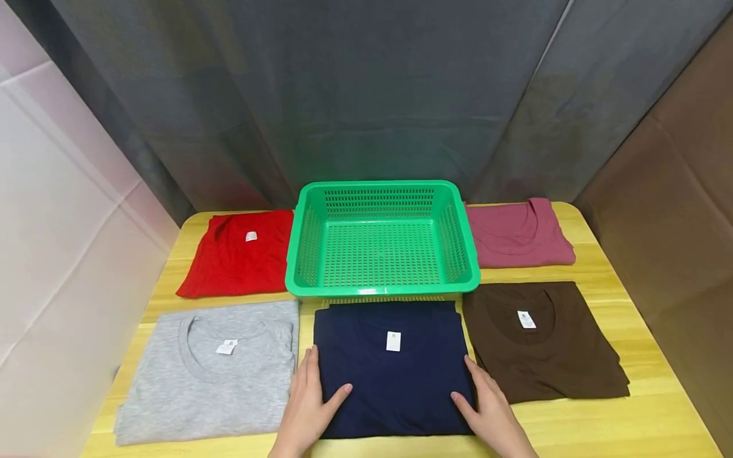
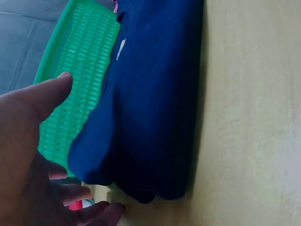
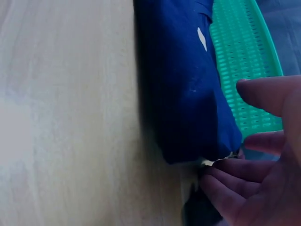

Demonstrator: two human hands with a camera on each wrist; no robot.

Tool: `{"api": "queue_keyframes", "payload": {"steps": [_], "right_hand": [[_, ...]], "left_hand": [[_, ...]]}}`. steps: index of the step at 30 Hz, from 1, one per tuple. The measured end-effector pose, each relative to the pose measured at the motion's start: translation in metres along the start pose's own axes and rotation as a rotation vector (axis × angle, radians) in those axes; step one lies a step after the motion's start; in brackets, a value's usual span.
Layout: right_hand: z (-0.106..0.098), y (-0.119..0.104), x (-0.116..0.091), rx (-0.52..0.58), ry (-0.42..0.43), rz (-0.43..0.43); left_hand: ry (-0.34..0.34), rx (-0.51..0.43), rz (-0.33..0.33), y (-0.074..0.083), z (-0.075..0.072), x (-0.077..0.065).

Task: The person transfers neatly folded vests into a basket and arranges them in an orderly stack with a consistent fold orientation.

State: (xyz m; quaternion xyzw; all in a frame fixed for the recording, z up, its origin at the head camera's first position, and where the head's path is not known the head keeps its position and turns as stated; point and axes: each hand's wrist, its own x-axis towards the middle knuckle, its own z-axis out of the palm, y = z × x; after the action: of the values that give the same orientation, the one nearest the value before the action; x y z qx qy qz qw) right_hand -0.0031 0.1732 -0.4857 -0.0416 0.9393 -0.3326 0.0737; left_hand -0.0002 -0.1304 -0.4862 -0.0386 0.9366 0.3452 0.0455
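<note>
The navy shirt (image 1: 395,388) lies folded on the table (image 1: 641,432), the left hand (image 1: 306,404) and right hand (image 1: 489,410) 1 at each side, fingers extended, neither gripping anything. Just behind, the basket (image 1: 424,290) stands between the red shirt (image 1: 246,264) and pink shirt (image 1: 509,238), in the way toward the curtain (image 1: 372,95). The grey shirt (image 1: 235,397) and brown shirt (image 1: 544,362) crowd the left and right.

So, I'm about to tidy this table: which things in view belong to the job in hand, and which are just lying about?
Seemingly in hand:
folded navy shirt, with left fingers and right fingers at its sides

Apparently just lying about:
folded heather-grey shirt
folded red shirt
folded brown shirt
folded dusty-pink shirt
green plastic basket, empty and untouched, though it could belong too
</note>
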Motion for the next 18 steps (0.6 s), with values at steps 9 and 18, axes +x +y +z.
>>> {"api": "queue_keyframes", "payload": {"steps": [9, 18], "right_hand": [[0.004, -0.005, 0.006, -0.057, -0.027, 0.076], [0.010, -0.005, 0.010, -0.049, 0.056, 0.014]], "left_hand": [[-0.040, -0.052, -0.038, 0.004, 0.001, 0.002], [-0.025, -0.082, -0.081, 0.008, 0.006, 0.005]]}}
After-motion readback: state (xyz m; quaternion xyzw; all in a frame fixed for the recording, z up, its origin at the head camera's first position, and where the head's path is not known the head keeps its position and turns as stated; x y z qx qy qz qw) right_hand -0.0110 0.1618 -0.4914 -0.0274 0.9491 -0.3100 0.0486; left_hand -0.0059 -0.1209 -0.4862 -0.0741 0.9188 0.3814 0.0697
